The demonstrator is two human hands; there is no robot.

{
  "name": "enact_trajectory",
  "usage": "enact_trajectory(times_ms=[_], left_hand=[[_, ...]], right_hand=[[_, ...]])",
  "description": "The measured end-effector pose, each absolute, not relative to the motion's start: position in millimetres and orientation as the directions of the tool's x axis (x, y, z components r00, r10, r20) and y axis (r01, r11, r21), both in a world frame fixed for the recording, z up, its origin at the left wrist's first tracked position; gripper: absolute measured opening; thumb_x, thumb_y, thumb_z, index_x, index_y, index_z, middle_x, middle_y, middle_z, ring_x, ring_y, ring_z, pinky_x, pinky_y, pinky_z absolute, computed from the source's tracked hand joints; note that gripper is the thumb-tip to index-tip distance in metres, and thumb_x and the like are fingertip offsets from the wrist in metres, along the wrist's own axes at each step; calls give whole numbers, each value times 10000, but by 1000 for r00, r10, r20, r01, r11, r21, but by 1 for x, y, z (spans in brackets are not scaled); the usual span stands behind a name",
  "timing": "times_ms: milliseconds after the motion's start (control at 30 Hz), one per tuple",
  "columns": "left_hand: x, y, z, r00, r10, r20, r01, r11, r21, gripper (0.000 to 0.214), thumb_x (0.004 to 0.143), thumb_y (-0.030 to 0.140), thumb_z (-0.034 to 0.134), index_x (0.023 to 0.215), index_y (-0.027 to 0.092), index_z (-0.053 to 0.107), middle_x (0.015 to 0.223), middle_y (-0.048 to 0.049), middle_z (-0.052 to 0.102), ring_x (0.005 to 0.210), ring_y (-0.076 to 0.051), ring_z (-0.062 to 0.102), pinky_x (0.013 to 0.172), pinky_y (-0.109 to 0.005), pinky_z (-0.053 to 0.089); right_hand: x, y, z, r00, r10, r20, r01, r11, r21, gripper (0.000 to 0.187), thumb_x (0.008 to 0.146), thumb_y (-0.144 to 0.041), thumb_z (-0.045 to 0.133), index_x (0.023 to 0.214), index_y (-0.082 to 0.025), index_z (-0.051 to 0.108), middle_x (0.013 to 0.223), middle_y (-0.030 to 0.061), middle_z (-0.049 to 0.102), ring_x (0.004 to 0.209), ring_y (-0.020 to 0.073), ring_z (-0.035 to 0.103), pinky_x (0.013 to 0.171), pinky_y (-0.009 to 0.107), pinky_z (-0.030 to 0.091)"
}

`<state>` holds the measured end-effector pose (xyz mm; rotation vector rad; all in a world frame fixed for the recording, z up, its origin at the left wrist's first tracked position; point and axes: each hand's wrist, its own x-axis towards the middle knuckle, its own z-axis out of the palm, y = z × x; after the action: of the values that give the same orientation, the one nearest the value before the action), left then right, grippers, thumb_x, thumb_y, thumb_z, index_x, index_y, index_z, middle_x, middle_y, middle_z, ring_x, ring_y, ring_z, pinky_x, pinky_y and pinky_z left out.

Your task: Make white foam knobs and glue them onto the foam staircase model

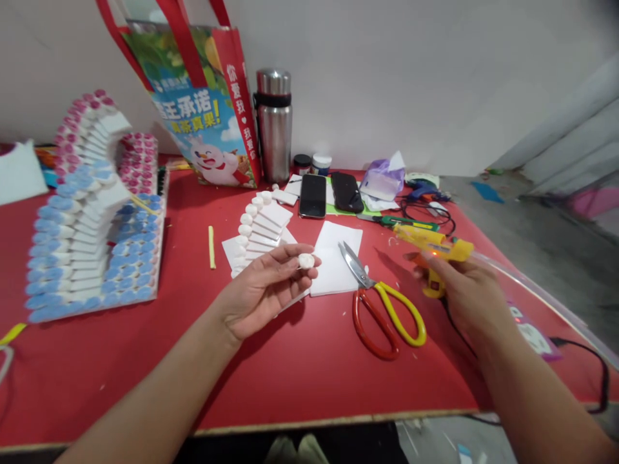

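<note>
My left hand pinches a small round white piece between thumb and fingers, above the red table. In my right hand is a yellow hot glue gun, gripped by its handle, its nozzle pointing left. An orange light glows on its body. Between the hands lie scissors with one red and one yellow handle, blades partly apart. Their tips rest on white paper sheets. Behind my left hand fans out a row of white cards with round white pieces along their edge.
At the left stands a curved structure covered in blue and pink pieces. Behind are a carrier bag, a steel flask, two jars, a phone, a dark case and a green cutter. A power strip with cables lies right.
</note>
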<state>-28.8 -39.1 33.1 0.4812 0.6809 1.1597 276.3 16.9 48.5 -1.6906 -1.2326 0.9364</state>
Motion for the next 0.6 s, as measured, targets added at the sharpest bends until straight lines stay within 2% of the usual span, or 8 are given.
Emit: enact_trajectory(times_ms=[133, 200, 300, 433, 533, 600], left_hand=[[-28, -40, 33, 272, 930, -246, -685, 367, 629, 171, 862, 90, 732, 1013, 147, 785, 983, -78, 740, 809, -99, 722, 726, -149, 602], [-28, -40, 34, 271, 929, -251, -685, 369, 628, 181, 840, 85, 764, 1014, 130, 782, 977, -78, 745, 812, -101, 726, 735, -150, 602], [-27, -40, 33, 239, 939, -249, -679, 345, 648, 201, 825, 91, 789, 1023, 122, 780, 990, -85, 758, 837, -115, 736, 795, -180, 612], [-28, -40, 31, 204, 945, -256, -683, 324, 654, 216, 811, 59, 787, 1018, 119, 781, 977, -82, 764, 844, -121, 744, 813, -191, 616], [-28, -39, 31, 202, 937, -286, -693, 343, 634, 201, 845, 36, 740, 1026, 111, 779, 935, -83, 767, 814, -112, 744, 785, -178, 615], [-29, -39, 31, 210, 929, -304, -694, 361, 623, 202, 873, 24, 701, 1040, 109, 776, 894, -83, 768, 805, -114, 749, 782, -182, 619]], right_hand=[[271, 6, 44, 106, 988, -108, 295, -135, -946, 316, 769, -438, 841, 680, -160, 721, 794, 89, 706, 725, 163, 629, 627, 262, 487], [263, -2, 46, 9, 989, -148, 246, -146, -958, 329, 739, -459, 866, 722, -158, 736, 744, 51, 682, 683, 147, 601, 581, 243, 462], [247, -16, 50, -132, 970, -203, 195, -175, -965, 345, 796, -502, 817, 865, -168, 772, 679, 27, 656, 598, 129, 555, 518, 238, 427], [237, -28, 53, -282, 943, -177, 215, -117, -970, 321, 872, -507, 746, 833, -189, 766, 758, 49, 707, 720, 168, 649, 643, 254, 514], [234, -31, 54, -321, 938, -133, 291, -36, -956, 323, 893, -511, 721, 806, -202, 763, 863, 57, 736, 820, 190, 681, 745, 272, 542], [231, -31, 53, -348, 931, -112, 338, 13, -941, 324, 899, -517, 710, 819, -207, 757, 877, 56, 736, 831, 198, 681, 748, 279, 541]])
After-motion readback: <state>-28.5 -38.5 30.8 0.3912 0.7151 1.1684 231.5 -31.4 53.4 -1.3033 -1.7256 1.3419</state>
